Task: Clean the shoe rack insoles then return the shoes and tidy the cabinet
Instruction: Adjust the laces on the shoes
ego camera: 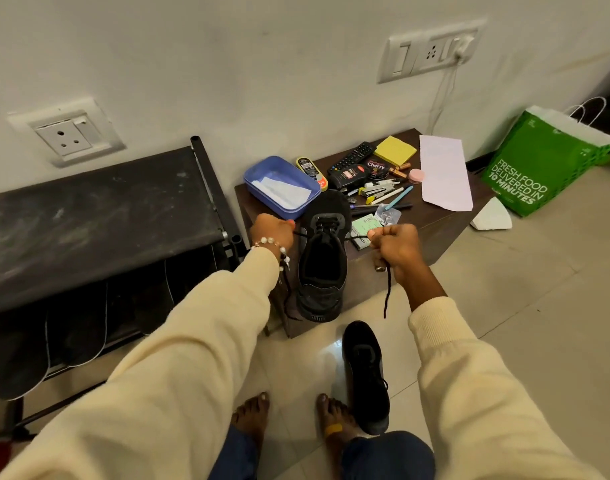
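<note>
Only one view is given, taken from a camera worn on the head. It is pointed forward and down. The black shoe [322, 268] on the bench [431, 230] is seen from close up, right below. The wall [262, 64] is seen at the top, and bare feet on the floor [521, 289] at the bottom.

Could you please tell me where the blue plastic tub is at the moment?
In the head view, the blue plastic tub sits at the left rear corner of the small dark table, between the shoe rack and the shoe polish tins.
</note>
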{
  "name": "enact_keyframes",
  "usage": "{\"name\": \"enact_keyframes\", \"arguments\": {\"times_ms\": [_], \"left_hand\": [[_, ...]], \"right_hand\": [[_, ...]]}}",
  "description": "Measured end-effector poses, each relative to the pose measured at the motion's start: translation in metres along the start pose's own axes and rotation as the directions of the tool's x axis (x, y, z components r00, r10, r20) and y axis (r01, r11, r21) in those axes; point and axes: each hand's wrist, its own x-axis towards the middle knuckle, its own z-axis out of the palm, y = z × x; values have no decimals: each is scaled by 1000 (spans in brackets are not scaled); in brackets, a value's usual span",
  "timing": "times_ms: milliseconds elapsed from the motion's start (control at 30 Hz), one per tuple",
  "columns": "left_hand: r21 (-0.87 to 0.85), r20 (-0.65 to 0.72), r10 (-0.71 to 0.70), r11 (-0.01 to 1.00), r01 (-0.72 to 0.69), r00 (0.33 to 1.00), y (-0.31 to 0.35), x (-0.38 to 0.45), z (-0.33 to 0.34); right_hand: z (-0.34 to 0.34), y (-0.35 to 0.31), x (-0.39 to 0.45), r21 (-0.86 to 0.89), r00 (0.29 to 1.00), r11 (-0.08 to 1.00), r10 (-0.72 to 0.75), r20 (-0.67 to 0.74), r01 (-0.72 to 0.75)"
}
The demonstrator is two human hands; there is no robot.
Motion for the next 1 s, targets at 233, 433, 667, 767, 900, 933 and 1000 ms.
{"name": "enact_keyframes", "arguments": {"times_ms": [233, 433, 667, 767, 900, 933, 1000], "left_hand": [[-611, 304, -112, 739, 284, 946, 67, -15, -32], [-725, 383, 42, 633, 272, 923, 120, -49, -68], [-671, 279, 296, 740, -35, 914, 154, -87, -85], [-599, 217, 357, 784, -165, 908, 164, -96, -89], [-464, 72, 365, 836, -293, 928, 177, -100, -92], [-422, 37, 368, 848, -320, 929, 181, -100, -93], [-343, -19, 385, 864, -367, 923, 186, -101, -96]], "right_hand": [[-17, -73, -29, 300, 986, 953, -18, 166, -33], [-32, -132, -63, 480, 935, 869, -63, 349, -120], [-51, -186, -97, 617, 873, 778, -219, 436, -114], [-53, -200, -107, 542, 887, 839, -290, 361, 54], [-52, -207, -108, 257, 920, 910, -368, 137, 326], [-51, -209, -108, 176, 913, 908, -399, 81, 381], [-50, -212, -106, 66, 892, 890, -451, -18, 452]]}}
